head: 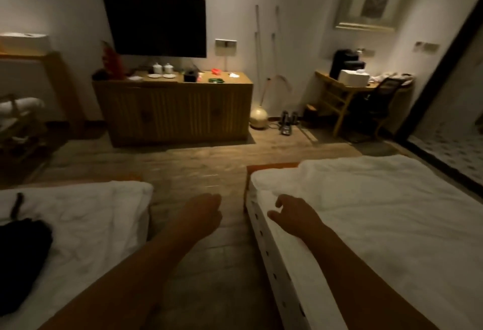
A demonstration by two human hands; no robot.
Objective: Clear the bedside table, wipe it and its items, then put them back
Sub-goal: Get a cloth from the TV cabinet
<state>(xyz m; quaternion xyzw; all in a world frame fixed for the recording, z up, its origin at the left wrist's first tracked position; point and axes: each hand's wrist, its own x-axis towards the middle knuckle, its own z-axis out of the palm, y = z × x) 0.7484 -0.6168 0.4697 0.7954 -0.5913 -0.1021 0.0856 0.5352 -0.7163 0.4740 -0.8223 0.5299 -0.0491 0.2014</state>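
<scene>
The bedside table is not seen here, so no clearing or wiping can be confirmed; the task is judged barely begun. Beside a white bed point(379, 212), the left hand point(206, 216) is loosely curled, the right hand point(291, 216) relaxed, nothing grasped.

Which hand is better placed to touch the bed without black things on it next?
Right, probably. The right hand hangs over that bed's edge, empty; the left hand is over the floor beside it.
</scene>
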